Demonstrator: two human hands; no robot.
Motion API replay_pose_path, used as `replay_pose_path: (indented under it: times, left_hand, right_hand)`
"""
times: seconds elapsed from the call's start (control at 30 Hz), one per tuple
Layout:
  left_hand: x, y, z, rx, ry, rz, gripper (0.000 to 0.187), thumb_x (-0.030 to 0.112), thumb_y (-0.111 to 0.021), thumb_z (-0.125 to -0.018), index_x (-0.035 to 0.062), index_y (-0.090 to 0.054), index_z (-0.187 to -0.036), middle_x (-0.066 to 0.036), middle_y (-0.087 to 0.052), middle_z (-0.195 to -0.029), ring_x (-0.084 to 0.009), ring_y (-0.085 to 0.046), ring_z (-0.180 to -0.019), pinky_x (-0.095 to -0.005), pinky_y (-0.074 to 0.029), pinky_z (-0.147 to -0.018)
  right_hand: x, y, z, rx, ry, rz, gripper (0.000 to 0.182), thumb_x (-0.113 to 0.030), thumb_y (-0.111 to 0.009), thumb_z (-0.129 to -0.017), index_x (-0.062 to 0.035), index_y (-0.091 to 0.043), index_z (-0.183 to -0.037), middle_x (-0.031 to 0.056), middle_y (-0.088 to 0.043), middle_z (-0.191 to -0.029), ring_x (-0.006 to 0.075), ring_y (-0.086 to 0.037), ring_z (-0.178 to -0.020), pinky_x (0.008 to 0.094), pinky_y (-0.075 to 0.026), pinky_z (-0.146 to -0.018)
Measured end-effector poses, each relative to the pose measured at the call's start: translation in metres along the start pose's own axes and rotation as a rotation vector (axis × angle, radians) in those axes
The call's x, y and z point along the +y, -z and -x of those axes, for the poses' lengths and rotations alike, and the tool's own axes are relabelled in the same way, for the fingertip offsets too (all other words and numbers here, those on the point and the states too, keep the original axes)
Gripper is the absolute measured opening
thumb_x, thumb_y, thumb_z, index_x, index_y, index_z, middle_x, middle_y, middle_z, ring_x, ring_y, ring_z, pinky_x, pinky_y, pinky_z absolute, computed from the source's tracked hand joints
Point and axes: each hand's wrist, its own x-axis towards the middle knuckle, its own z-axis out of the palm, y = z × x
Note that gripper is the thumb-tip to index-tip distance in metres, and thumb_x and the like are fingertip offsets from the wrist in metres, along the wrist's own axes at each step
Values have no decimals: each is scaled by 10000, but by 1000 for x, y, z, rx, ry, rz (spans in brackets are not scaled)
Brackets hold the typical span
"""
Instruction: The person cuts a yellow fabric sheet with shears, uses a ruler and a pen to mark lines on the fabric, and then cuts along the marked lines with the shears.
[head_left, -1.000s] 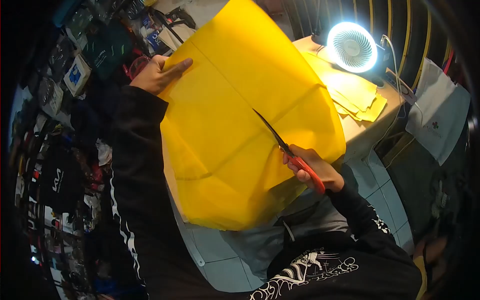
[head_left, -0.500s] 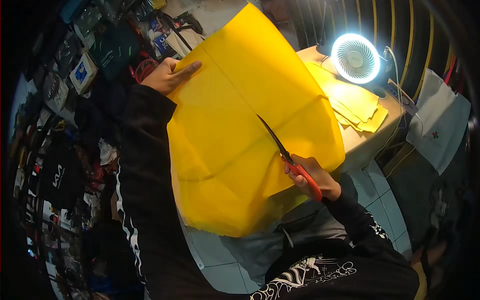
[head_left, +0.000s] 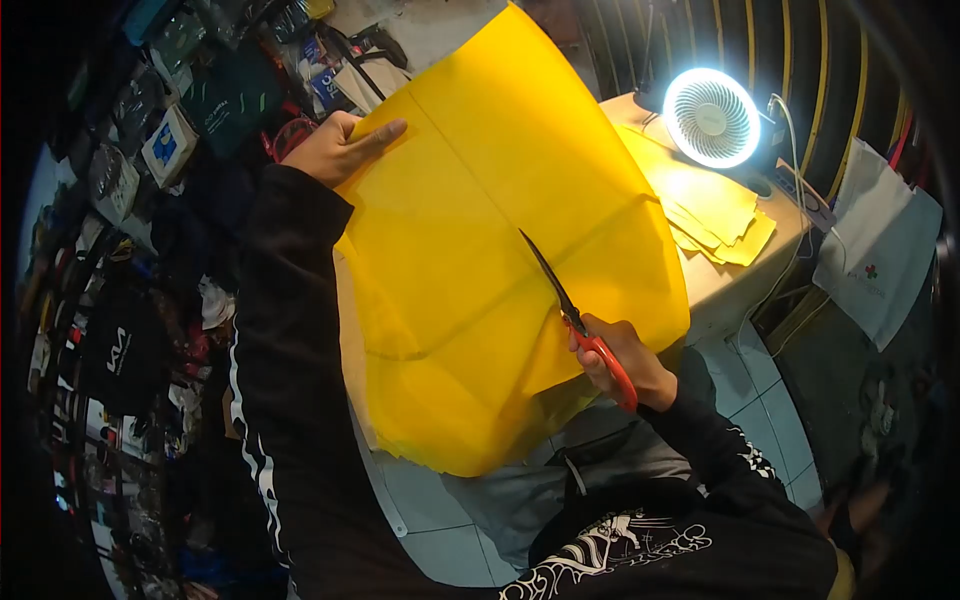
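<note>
A large yellow sheet (head_left: 470, 230) hangs in front of me, held up at its upper left edge by my left hand (head_left: 335, 148). My right hand (head_left: 625, 362) grips red-handled scissors (head_left: 575, 318). Their dark blades lie on the sheet, pointing up and left along a straight line across it. The sheet's lower part droops over my lap, above grey trousers.
A small lit round fan (head_left: 711, 116) stands on a table (head_left: 725, 280) at the right, beside a stack of yellow cut sheets (head_left: 715, 215). A white bag (head_left: 875, 255) hangs at far right. Bags and packaged goods crowd the left side (head_left: 150, 150). Tiled floor below.
The view shifted slightly a second ago. Since then the hands, sheet and scissors have hardly moved; the right hand sits a little lower and the blades look the same.
</note>
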Motion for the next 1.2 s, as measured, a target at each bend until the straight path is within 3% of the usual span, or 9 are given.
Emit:
replay_pose_path:
  times: [0.2, 0.3, 0.4, 0.6, 0.9, 1.2]
  left_hand:
    - [7, -2, 4, 39, -7, -17, 421, 418, -594, -932, 9, -673, -876, 22, -617, -700, -30, -544, -578, -204, -411, -524]
    - [15, -3, 10, 19, -11, 15, 411, 408, -591, -936, 16, -669, -836, 30, -596, -666, -27, -528, -559, -206, -394, -511]
    - [16, 0, 9, 5, -20, -132, 398, 386, -589, -943, 23, -661, -795, 37, -574, -633, -25, -515, -542, -210, -382, -502]
    - [20, -3, 11, 52, -19, -80, 378, 364, -593, -944, 19, -664, -808, 34, -582, -644, -32, -522, -553, -217, -392, -515]
    - [25, -7, 8, 55, 13, -43, 387, 371, -588, -945, -1, -670, -877, 6, -627, -704, -48, -568, -605, -223, -432, -553]
    - [26, -7, 5, 62, -24, -65, 376, 360, -594, -944, 3, -672, -857, 10, -622, -692, -48, -566, -596, -225, -424, -539]
  right_hand:
    - [8, -4, 0, 25, 57, -27, 508, -504, -558, -896, -2, -493, -854, 120, -507, -630, 259, -525, -558, 332, -424, -544]
    - [6, -2, 0, -65, -21, -70, 812, -799, -411, -792, -3, -493, -929, 11, -457, -648, 100, -464, -574, 253, -373, -526]
    - [5, -3, -3, -49, 75, -142, 608, -612, -512, -872, -6, -488, -913, 55, -446, -610, 170, -453, -538, 296, -363, -519]
    - [0, -2, -7, -38, 65, -178, 672, -682, -482, -854, -12, -488, -911, 47, -429, -603, 162, -440, -538, 293, -357, -520]
    - [2, -1, -6, 14, 85, -85, 616, -639, -481, -877, -24, -488, -854, 65, -472, -611, 174, -490, -544, 292, -388, -518]
    - [11, -1, -5, -7, 70, -141, 636, -655, -501, -864, -20, -481, -892, 44, -431, -584, 149, -446, -523, 285, -348, -500]
